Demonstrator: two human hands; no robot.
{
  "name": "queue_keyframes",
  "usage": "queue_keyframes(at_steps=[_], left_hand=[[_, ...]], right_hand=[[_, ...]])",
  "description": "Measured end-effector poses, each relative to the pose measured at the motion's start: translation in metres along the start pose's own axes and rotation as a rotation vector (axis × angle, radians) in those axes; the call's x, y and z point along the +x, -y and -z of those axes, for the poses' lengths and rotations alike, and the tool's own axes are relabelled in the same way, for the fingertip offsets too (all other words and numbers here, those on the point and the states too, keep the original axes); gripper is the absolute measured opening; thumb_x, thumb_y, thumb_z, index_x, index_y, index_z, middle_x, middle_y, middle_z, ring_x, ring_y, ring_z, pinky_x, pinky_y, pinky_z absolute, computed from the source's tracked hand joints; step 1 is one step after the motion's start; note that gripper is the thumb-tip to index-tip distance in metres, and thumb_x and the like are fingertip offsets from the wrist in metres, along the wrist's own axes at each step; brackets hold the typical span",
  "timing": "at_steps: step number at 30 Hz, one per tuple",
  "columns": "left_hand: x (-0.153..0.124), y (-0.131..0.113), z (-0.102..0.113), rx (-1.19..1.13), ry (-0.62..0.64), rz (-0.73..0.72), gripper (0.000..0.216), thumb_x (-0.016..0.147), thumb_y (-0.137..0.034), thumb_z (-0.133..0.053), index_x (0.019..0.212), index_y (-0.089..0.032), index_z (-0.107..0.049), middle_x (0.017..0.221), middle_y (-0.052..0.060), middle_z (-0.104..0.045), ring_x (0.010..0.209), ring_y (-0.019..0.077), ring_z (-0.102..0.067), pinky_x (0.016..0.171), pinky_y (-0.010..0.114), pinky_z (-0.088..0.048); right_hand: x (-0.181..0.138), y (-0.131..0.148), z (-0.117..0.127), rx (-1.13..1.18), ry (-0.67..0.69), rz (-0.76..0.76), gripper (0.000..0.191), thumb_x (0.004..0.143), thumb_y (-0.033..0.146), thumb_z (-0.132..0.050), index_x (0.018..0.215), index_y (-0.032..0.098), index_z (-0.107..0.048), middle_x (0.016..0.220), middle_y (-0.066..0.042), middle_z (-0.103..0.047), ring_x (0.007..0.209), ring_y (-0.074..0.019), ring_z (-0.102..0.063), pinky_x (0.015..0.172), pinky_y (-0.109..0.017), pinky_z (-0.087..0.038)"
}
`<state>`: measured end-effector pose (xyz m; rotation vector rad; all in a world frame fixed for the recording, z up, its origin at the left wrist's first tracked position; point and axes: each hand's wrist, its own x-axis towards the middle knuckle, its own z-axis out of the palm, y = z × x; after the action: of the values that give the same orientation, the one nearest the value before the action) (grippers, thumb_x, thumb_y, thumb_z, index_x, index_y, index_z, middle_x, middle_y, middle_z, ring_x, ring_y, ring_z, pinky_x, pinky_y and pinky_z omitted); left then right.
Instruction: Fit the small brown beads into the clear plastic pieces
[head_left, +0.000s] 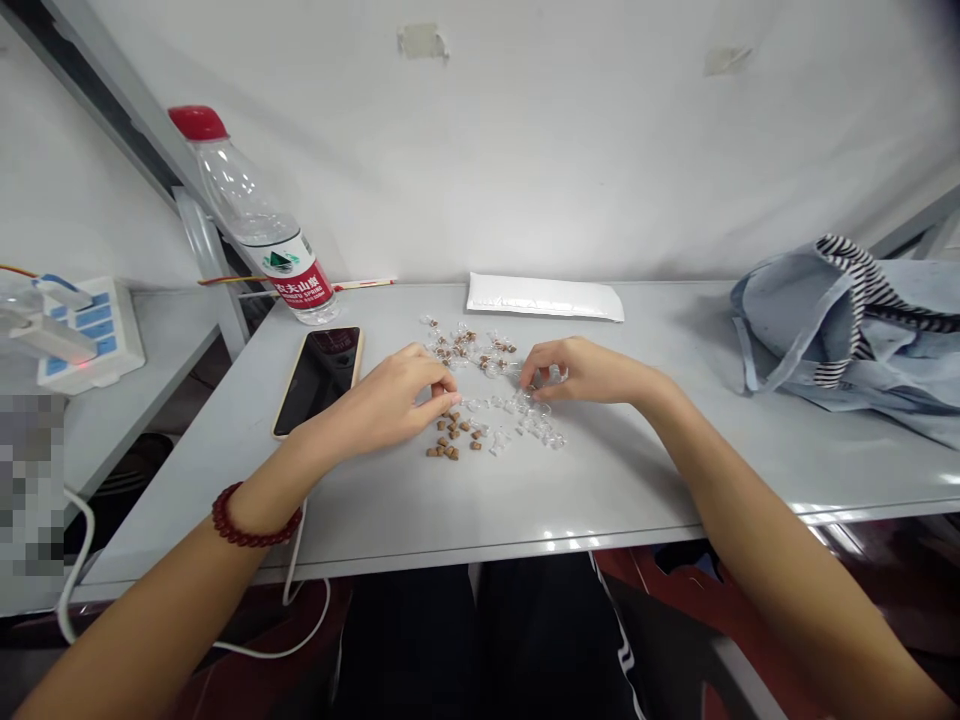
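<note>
My left hand (409, 395) is closed in a pinch at the left side of a spread of tiny items; what its fingertips hold is too small to make out. Just below it lie several small brown corks (448, 430). My right hand (581, 370) curls its fingers and thumb together over small clear glass vials (541, 425), and whatever is in its grip cannot be made out. Toward the wall, between the two hands, is a cluster of clear vials with brown stoppers (465, 345).
A phone (319, 380) and a water bottle (281, 240) are on the left. A white packet (544, 297) lies along the wall. At the right is a light blue cloth bag (795, 330). A power strip (97, 335) sits far left, and a white cable (296, 550) hangs over the front edge.
</note>
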<state>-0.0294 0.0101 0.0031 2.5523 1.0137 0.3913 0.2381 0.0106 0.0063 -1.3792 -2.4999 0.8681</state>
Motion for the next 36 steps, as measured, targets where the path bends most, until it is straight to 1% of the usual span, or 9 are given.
queue_keyframes(at_steps=[3,7,10,14,17,20,26,30,36], left_hand=[[0.001,0.001,-0.002,-0.015,0.004,-0.002,0.021,0.087,-0.031,-0.049,0.081,-0.018,-0.064,0.08,0.004,-0.065,0.092,0.0208,-0.052,0.079,0.034,-0.046],[0.002,0.0,-0.003,-0.019,0.01,-0.018,0.021,0.088,-0.029,-0.049,0.08,-0.017,-0.065,0.078,0.004,-0.064,0.089,0.0206,-0.053,0.077,0.034,-0.047],[0.002,-0.001,-0.004,-0.015,-0.009,-0.029,0.021,0.088,-0.027,-0.048,0.079,-0.017,-0.064,0.077,0.004,-0.065,0.089,0.0206,-0.053,0.077,0.033,-0.046],[0.003,-0.004,-0.006,-0.021,-0.059,-0.041,0.019,0.088,-0.025,-0.048,0.083,-0.017,-0.065,0.078,0.004,-0.065,0.088,0.0202,-0.054,0.075,0.032,-0.045],[0.003,-0.011,-0.007,-0.113,-0.094,-0.032,0.017,0.087,-0.025,-0.05,0.086,-0.017,-0.066,0.078,0.002,-0.066,0.085,0.0181,-0.055,0.073,0.029,-0.045],[0.002,-0.019,-0.007,-0.288,-0.07,0.028,0.018,0.088,-0.028,-0.051,0.086,-0.018,-0.066,0.076,0.0,-0.065,0.074,0.014,-0.057,0.065,0.025,-0.044],[0.002,-0.025,-0.009,-0.417,-0.006,0.113,0.036,0.093,-0.039,-0.041,0.078,-0.016,-0.065,0.073,0.001,-0.065,0.064,0.0122,-0.056,0.06,0.024,-0.044],[0.003,-0.025,-0.013,-0.495,0.027,0.163,0.039,0.091,-0.045,-0.044,0.074,-0.015,-0.064,0.066,0.0,-0.061,0.053,0.0093,-0.049,0.05,0.022,-0.039],[0.005,-0.022,-0.018,-0.574,0.04,0.202,0.034,0.089,-0.041,-0.049,0.077,-0.014,-0.066,0.066,0.002,-0.063,0.053,0.01,-0.051,0.047,0.022,-0.039]], right_hand=[[0.003,0.001,-0.005,-0.022,-0.033,0.01,0.015,0.074,0.015,-0.058,0.084,0.018,-0.069,0.093,-0.005,-0.067,0.08,-0.0163,-0.059,0.068,-0.029,-0.044],[0.002,0.003,-0.005,-0.001,-0.102,-0.019,0.013,0.074,0.015,-0.057,0.081,0.017,-0.068,0.079,-0.003,-0.067,0.068,-0.0142,-0.058,0.061,-0.028,-0.043],[-0.002,0.007,-0.002,0.094,-0.175,-0.033,0.012,0.074,0.016,-0.058,0.082,0.016,-0.067,0.074,-0.002,-0.067,0.066,-0.0135,-0.059,0.061,-0.028,-0.045],[-0.004,0.011,-0.002,0.242,-0.222,0.033,0.012,0.076,0.022,-0.061,0.085,0.016,-0.066,0.077,-0.003,-0.065,0.069,-0.0135,-0.057,0.065,-0.029,-0.046],[-0.002,0.016,-0.008,0.33,-0.25,0.096,0.013,0.078,0.027,-0.063,0.085,0.016,-0.066,0.073,-0.001,-0.061,0.067,-0.0123,-0.054,0.064,-0.028,-0.045],[0.001,0.024,-0.017,0.359,-0.29,0.159,0.012,0.078,0.025,-0.064,0.085,0.016,-0.066,0.072,0.0,-0.059,0.066,-0.0113,-0.051,0.064,-0.027,-0.044],[0.004,0.037,-0.032,0.357,-0.35,0.253,0.003,0.078,0.02,-0.063,0.077,0.017,-0.062,0.073,0.0,-0.059,0.067,-0.0105,-0.051,0.066,-0.026,-0.043],[0.005,0.039,-0.039,0.294,-0.41,0.332,0.003,0.08,0.017,-0.061,0.077,0.017,-0.061,0.072,0.001,-0.056,0.067,-0.0107,-0.05,0.065,-0.025,-0.043],[0.009,0.038,-0.045,0.042,-0.516,0.416,0.018,0.087,0.03,-0.059,0.075,0.018,-0.061,0.066,0.0,-0.054,0.064,-0.0122,-0.049,0.067,-0.029,-0.039]])
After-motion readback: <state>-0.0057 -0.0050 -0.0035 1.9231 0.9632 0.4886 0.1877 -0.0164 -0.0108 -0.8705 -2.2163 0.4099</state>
